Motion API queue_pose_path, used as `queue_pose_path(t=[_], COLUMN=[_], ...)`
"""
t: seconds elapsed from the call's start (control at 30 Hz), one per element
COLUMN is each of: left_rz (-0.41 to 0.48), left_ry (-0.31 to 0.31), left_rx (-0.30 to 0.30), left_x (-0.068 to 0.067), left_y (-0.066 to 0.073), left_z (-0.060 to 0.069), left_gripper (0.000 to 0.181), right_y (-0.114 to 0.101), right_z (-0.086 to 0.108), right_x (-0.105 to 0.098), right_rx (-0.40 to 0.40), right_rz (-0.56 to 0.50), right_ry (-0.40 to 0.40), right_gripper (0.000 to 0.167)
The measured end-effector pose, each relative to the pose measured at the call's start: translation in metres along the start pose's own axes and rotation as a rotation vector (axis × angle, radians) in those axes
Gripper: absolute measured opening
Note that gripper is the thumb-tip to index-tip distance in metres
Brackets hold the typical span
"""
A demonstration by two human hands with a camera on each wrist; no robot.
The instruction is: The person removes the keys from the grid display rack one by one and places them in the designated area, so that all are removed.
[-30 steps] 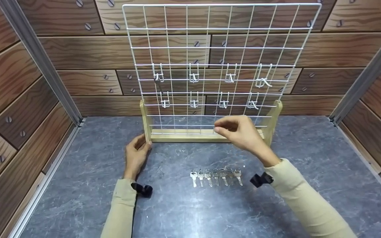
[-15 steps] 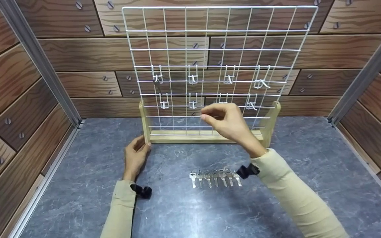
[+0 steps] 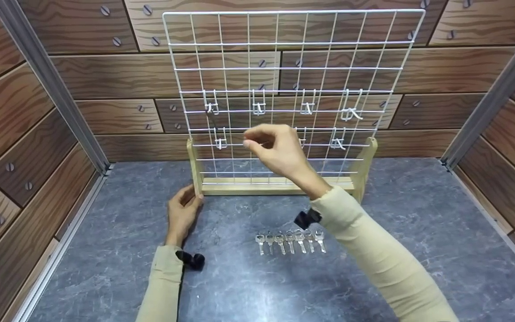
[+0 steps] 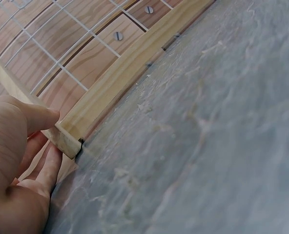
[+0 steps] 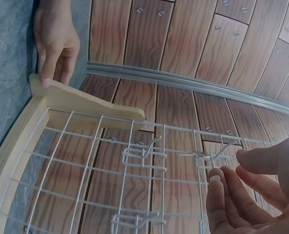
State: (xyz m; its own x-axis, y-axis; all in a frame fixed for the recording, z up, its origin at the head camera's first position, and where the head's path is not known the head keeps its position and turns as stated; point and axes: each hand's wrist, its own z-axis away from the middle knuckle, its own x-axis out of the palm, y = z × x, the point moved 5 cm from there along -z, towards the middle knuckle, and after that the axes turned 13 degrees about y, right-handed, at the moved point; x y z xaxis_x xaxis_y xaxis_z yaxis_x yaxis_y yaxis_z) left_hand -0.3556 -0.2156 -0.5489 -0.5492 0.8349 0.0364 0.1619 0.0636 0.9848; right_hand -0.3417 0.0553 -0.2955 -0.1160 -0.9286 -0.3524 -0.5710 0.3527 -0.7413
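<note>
My left hand (image 3: 181,213) grips the left foot of the wooden stand (image 3: 193,165), the thumb on one side and the fingers on the other. A white wire grid (image 3: 277,69) stands in it, carrying two rows of white hooks (image 3: 259,108). In front of the lower row hovers my right hand (image 3: 280,150), thumb and fingertips curled close together; whether a small thing is between them cannot be seen. Something slim and key-like (image 5: 193,154) hangs from the upper left hook in the right wrist view. Several metal keys (image 3: 289,241) lie in a row on the table.
The grey marble-patterned table (image 3: 230,286) is enclosed by wood-patterned walls (image 3: 119,74) with metal corner rails (image 3: 47,85). A black wrist camera (image 3: 306,219) on the right sleeve is above the row of keys.
My right hand has moved left and upward across the front of the grid. My left hand keeps its place at the stand's left foot. The keys have not moved.
</note>
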Motion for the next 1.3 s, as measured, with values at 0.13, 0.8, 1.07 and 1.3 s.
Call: queue_pose_path(t=[0.13,0.8,1.07,1.3], left_rz=[-0.007,0.020,0.008,0.014], left_ry=[-0.005,-0.004,-0.016,-0.024], left_rx=[0.000,-0.005,-0.002,0.009], left_x=[-0.001,-0.001,0.000,-0.001], left_y=[0.000,0.000,-0.002,0.000], left_z=[0.000,0.000,0.002,0.001], left_gripper=[0.044,0.045,0.045,0.044], right_y=[-0.005,-0.005,-0.007,-0.011], right_z=[-0.009,-0.040,-0.049,-0.058], right_x=[0.010,0.055,0.069,0.073], right_rx=[0.011,-0.018,-0.003,-0.040], right_rz=[-0.006,-0.021,-0.074,-0.012], right_ry=[0.019,0.192,0.249,0.289], right_gripper=[0.017,0.017,0.018,0.016])
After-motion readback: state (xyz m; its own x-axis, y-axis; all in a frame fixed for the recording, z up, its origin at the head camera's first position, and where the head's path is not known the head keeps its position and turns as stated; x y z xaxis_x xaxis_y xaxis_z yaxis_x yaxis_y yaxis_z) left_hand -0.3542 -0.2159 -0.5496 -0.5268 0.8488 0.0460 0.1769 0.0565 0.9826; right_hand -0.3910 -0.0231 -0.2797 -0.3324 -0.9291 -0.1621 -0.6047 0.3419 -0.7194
